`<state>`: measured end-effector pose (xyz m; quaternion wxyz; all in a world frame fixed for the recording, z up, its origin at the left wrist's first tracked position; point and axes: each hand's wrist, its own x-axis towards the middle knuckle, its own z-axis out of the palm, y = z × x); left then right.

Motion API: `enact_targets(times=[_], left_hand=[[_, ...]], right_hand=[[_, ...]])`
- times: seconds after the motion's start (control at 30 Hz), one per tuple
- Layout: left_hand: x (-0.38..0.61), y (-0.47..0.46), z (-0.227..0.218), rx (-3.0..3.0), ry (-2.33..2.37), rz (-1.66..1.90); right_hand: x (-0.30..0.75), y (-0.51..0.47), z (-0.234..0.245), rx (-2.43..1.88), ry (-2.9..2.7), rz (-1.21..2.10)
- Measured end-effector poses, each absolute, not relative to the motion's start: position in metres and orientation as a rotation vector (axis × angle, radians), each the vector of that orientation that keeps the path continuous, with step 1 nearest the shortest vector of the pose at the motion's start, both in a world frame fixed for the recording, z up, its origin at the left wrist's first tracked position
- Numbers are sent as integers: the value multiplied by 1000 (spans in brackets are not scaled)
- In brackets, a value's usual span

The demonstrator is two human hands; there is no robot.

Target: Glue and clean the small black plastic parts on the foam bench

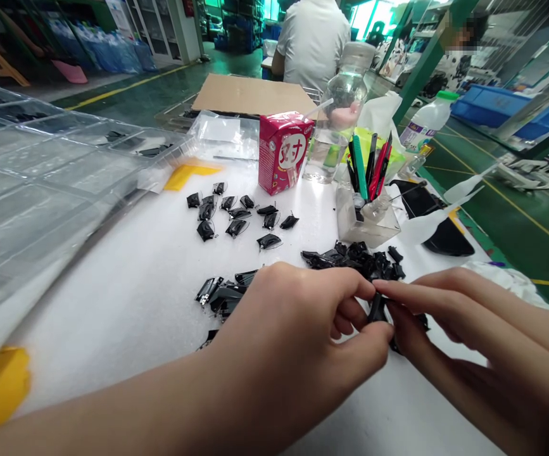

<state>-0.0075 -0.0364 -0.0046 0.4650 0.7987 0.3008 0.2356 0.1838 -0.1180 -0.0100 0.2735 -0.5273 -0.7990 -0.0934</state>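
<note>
My left hand point(297, 323) and my right hand point(449, 310) meet over the white table top point(126, 297), both pinching one small black plastic part point(377, 309) between thumb and fingertips. A heap of similar black parts point(357, 258) lies just beyond the fingers. Another small pile of black parts point(221, 292) sits left of my left hand. Several black parts in clear wrapping point(236, 218) are spread in rows farther back.
Stacked clear plastic trays point(41, 171) fill the left side. A pink drink carton point(282, 151) with a straw, a clear bottle point(335, 114) and a clear holder with knives and pens point(366, 209) stand behind. A person in a white shirt point(312, 38) sits beyond.
</note>
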Motion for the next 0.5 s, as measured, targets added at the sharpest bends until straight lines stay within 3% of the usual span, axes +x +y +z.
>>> enact_targets(times=[0.27,0.5], left_hand=[[-5,-41,0,1951,764,577],[-6,-38,4,1576,789,368]], right_hand=[[182,-116,-7,-1410,-2142,-325],[191,-119,-7,-1458,-2055,-318]])
